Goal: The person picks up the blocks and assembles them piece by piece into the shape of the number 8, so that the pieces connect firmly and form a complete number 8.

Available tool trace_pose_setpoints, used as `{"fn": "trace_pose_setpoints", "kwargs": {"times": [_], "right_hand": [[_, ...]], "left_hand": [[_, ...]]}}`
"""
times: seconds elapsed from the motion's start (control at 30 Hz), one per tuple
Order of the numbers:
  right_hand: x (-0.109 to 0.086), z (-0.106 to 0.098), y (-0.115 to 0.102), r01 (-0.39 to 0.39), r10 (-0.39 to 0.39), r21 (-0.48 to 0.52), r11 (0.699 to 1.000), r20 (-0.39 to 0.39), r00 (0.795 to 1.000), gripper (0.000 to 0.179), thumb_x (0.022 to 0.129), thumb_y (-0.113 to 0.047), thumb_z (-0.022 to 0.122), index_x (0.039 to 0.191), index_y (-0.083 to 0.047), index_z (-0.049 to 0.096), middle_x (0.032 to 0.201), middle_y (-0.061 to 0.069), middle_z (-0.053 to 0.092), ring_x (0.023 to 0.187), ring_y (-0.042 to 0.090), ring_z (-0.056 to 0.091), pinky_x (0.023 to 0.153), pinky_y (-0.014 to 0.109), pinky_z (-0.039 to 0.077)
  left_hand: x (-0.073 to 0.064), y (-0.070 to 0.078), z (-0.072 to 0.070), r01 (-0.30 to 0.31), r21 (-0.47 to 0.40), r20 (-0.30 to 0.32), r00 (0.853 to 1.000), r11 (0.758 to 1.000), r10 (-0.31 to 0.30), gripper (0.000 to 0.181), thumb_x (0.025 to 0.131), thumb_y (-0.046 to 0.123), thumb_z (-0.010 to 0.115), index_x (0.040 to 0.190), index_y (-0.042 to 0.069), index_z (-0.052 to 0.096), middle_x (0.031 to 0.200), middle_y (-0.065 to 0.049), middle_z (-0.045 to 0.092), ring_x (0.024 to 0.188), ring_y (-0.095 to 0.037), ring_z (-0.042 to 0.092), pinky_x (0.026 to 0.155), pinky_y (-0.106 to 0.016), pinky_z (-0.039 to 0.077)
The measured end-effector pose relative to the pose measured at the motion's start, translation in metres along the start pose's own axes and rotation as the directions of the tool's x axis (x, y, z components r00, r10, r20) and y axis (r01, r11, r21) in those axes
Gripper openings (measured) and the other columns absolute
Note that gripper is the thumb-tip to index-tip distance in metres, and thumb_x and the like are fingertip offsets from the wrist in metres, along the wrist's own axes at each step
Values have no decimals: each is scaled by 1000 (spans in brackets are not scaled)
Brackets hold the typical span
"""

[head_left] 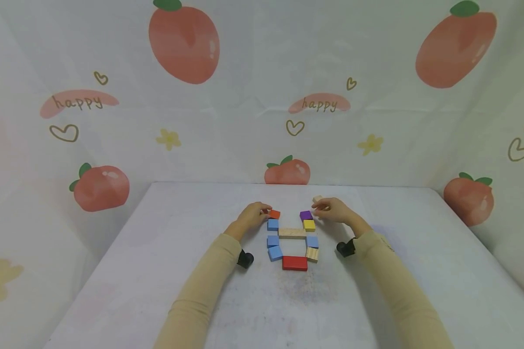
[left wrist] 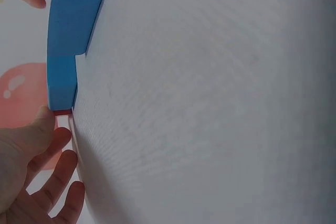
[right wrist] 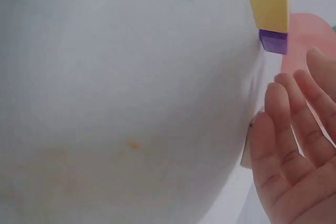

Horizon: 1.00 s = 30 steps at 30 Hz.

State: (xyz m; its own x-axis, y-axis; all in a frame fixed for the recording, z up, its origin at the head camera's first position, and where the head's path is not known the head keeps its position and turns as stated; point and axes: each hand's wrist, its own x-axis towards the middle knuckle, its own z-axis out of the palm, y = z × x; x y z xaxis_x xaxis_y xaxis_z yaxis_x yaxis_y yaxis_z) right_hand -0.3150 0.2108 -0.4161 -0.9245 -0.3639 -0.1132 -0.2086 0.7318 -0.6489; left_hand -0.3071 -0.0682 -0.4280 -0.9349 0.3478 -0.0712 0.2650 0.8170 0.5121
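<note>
In the head view my left hand (head_left: 254, 214) reaches to an orange-red block (head_left: 274, 214), its fingertips right at the block's left side. The left wrist view shows the thumb and spread fingers (left wrist: 64, 174) by the thin visible strip of this block, beyond two blue blocks (left wrist: 76, 17). My right hand (head_left: 334, 211) is just right of a purple block (head_left: 305, 215), with nothing between its thumb and fingers. Those fingers extend loosely in the right wrist view. Behind them lies a pale wooden block (head_left: 317, 198), partly hidden. A yellow block (head_left: 309, 225) sits nearer than the purple one.
Between the hands, more blocks outline a shape: a long wooden bar (head_left: 292, 233) across the middle, blue blocks (head_left: 272, 241) at both sides, a striped wooden block (head_left: 312, 254) and a red block (head_left: 294, 263) in front. The white tabletop (head_left: 157, 271) meets a printed cloth backdrop (head_left: 240, 145).
</note>
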Motion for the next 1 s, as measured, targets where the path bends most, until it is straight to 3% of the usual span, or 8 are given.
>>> {"fn": "trace_pose_setpoints", "kwargs": {"times": [0.23, 0.53, 0.7, 0.83, 1.0], "right_hand": [[-1, -7, 2, -94, 100, 56, 994, -132, 986, 33, 90, -20, 60, 115, 2, 60, 113, 22, 62, 102, 32, 58, 78, 32, 51], [-5, -11, 4, -191, 221, 132, 973, -272, 936, 37, 88, -19, 63, 115, 6, 59, 107, 23, 63, 94, 26, 56, 68, 22, 41], [-5, -8, 9, -244, 278, 151, 958, -282, 918, 43, 85, -21, 66, 116, 7, 58, 109, 24, 61, 94, 28, 55, 74, 28, 44], [-3, -6, 10, -314, 351, 178, 932, -237, 906, 49, 84, -24, 66, 122, 5, 53, 123, 27, 54, 109, 35, 51, 91, 41, 44], [-2, -3, 9, -375, 407, 180, 909, -196, 892, 52, 86, -27, 64, 126, 3, 50, 130, 27, 49, 116, 36, 48, 99, 45, 42]], "left_hand": [[-2, 0, 0, -11, -11, -7, 1000, 1000, 11, 34, 93, 13, 56, 127, 9, 58, 114, -11, 63, 104, -23, 57, 97, -36, 45], [-5, 3, -4, -21, -22, -16, 1000, 1000, 20, 33, 93, 13, 56, 125, 8, 58, 114, -11, 63, 104, -24, 57, 97, -36, 45], [-8, 5, -5, -26, -34, -21, 999, 999, 25, 32, 92, 12, 56, 124, 7, 59, 110, -13, 64, 102, -24, 57, 95, -37, 45], [-7, 4, -5, -29, -27, -23, 999, 999, 29, 31, 92, 11, 57, 123, 7, 60, 109, -12, 64, 100, -24, 57, 94, -36, 46], [-5, 3, -3, -21, -30, -27, 999, 999, 21, 31, 92, 12, 57, 123, 8, 60, 109, -11, 64, 100, -23, 57, 94, -36, 46]]}}
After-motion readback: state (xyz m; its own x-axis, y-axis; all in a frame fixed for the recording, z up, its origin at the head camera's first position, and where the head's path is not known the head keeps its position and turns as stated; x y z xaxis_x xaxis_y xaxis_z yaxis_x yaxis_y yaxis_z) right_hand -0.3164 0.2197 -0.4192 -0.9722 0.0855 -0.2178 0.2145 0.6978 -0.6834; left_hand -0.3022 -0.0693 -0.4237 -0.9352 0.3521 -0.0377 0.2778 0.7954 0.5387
